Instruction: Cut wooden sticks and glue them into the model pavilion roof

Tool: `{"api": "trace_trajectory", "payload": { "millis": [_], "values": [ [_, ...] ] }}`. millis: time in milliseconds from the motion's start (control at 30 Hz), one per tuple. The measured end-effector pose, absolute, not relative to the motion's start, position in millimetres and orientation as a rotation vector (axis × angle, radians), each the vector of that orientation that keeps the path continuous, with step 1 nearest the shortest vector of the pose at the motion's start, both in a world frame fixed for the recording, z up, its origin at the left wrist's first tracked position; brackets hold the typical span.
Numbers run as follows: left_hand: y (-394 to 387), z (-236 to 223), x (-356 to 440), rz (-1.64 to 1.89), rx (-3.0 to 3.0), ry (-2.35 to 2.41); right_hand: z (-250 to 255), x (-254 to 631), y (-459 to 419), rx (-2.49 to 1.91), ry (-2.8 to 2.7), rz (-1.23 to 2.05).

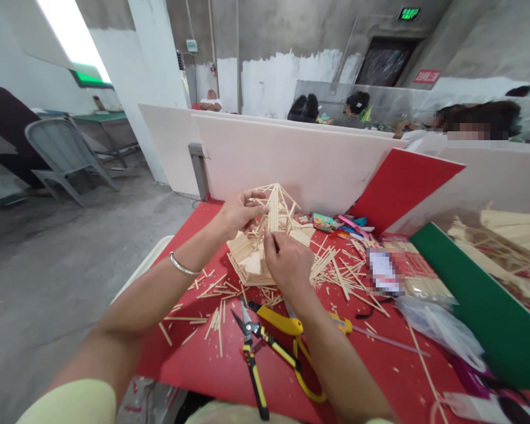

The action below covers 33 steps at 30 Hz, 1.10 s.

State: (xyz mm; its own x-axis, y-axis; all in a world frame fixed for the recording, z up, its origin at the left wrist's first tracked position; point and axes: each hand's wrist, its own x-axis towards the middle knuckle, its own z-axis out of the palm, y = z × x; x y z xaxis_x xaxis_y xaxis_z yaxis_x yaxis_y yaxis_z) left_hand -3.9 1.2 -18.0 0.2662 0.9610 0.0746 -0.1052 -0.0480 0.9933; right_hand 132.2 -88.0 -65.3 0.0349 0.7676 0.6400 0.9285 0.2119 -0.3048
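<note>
A small house-like model [251, 265] built of thin wooden sticks stands on the red table, its peaked roof frame [287, 203] rising at the back. My left hand [241, 213] is closed at the left side of the roof, its fingers bent against the sticks. Thumb and fingers of my right hand [290, 259] pinch the lower end of a narrow strip of sticks [272, 215] that slopes down the front of the roof. The fingertips of my right hand are partly hidden.
Pruning shears [249, 341], a yellow utility knife [276, 320] and yellow-handled scissors [309, 377] lie before me. Loose sticks [340, 271] surround the model. A plastic bag [441, 330] and green board [477, 306] are at right; white panels [291, 159] stand behind. Other people sit beyond.
</note>
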Motion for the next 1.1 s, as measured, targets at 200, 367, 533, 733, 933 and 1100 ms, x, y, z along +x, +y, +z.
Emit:
{"api": "trace_trajectory", "payload": {
  "millis": [200, 367, 533, 733, 933, 1100],
  "values": [
    [10.0, -20.5, -0.4, 1.087, 1.253, 0.869, -67.7, 134.6, -84.2, -1.556, -1.760, -0.331],
    [12.0, -22.1, 0.0, 1.103, 1.268, 0.857, -71.8, 136.8, -82.1, -1.523, -1.770, -0.412],
    [12.8, -22.5, -0.2, 1.102, 1.283, 0.843, -73.9, 143.3, -82.0, -1.470, -1.777, -0.441],
    [16.1, -26.8, -1.0, 1.105, 1.296, 0.804, -73.6, 148.6, -81.0, -1.437, -1.743, -0.450],
    [13.3, -24.0, 0.0, 1.104, 1.291, 0.854, -74.5, 150.7, -80.8, -1.424, -1.765, -0.406],
    [11.8, -23.1, 0.4, 1.108, 1.288, 0.856, -74.8, 151.6, -80.9, -1.415, -1.773, -0.395]
  ]
}}
